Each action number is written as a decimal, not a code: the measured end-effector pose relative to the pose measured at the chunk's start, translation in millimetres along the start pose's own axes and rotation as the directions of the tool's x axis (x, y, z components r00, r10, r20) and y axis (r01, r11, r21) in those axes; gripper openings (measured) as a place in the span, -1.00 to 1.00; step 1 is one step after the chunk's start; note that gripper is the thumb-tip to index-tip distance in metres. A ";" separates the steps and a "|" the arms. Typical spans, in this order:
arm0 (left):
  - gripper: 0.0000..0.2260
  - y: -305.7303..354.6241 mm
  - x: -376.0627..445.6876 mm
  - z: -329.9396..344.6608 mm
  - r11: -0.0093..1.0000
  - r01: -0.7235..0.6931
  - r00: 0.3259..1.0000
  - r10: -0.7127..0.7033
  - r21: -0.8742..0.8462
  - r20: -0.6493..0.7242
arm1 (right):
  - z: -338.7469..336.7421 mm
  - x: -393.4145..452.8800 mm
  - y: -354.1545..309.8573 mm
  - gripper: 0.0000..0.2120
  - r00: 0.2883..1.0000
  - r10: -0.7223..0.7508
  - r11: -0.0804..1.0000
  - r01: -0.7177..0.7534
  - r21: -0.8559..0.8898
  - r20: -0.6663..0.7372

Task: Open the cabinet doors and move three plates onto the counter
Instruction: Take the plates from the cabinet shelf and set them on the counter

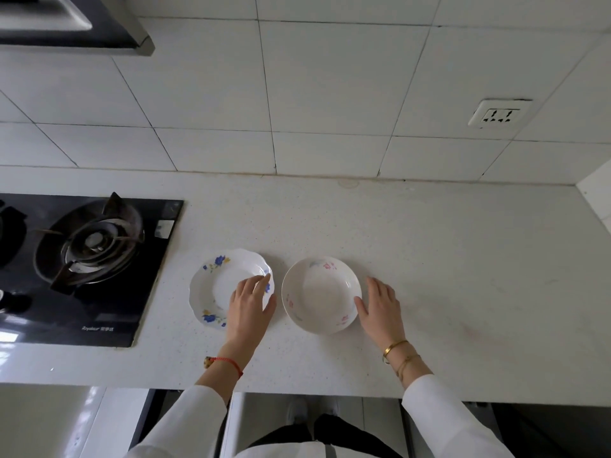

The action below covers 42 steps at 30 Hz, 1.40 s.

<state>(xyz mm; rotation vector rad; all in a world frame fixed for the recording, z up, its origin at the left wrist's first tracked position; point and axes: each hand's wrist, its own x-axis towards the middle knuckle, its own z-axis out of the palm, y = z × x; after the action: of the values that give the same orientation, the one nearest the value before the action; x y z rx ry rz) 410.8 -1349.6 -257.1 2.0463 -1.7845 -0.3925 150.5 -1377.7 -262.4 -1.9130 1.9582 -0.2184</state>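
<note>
Two plates rest side by side on the white speckled counter (429, 259). The left plate (215, 285) is white with a scalloped rim and blue flowers. My left hand (251, 305) lies on its right rim, thumb outside the edge and fingers over the inside. The right plate (319, 292) is a deeper white dish with small pink flowers. My right hand (380, 309) is flat beside its right edge, thumb touching the rim, fingers spread on the counter. Below the counter edge a cabinet door (228, 424) stands ajar; the cabinet's inside is hidden.
A black glass gas hob (82, 259) with a burner sits to the left, close to the blue-flowered plate. A range hood (66, 24) hangs at the top left. The tiled wall holds a socket (499, 114) at the right. My legs and shoes show below.
</note>
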 end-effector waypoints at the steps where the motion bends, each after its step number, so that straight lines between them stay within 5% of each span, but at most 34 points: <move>1: -0.62 -0.9 0.6 -2.8 1.000 -0.015 1.000 0.015 0.008 -0.008 | -3.4 0.5 -2.3 -0.48 1.000 -0.012 1.000 0.012 -0.005 -0.015; 23: -0.63 8.1 -42.9 -56.5 0.967 -0.253 0.962 0.253 0.016 -0.102 | -43.0 -82.3 -27.5 -0.48 0.953 -0.078 0.995 0.093 0.038 -0.292; 42: -0.66 83.0 -200.0 -25.7 0.964 -0.262 0.929 0.266 0.052 -0.258 | -75.0 -228.6 72.4 -0.50 0.942 -0.143 0.984 0.169 0.062 -0.303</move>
<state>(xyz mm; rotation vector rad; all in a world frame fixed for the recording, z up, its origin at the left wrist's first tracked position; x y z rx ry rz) 320.3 -1158.2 -205.0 1.7390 -1.8640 -0.0238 52.7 -1160.3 -183.0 -2.0779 1.9386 -0.6616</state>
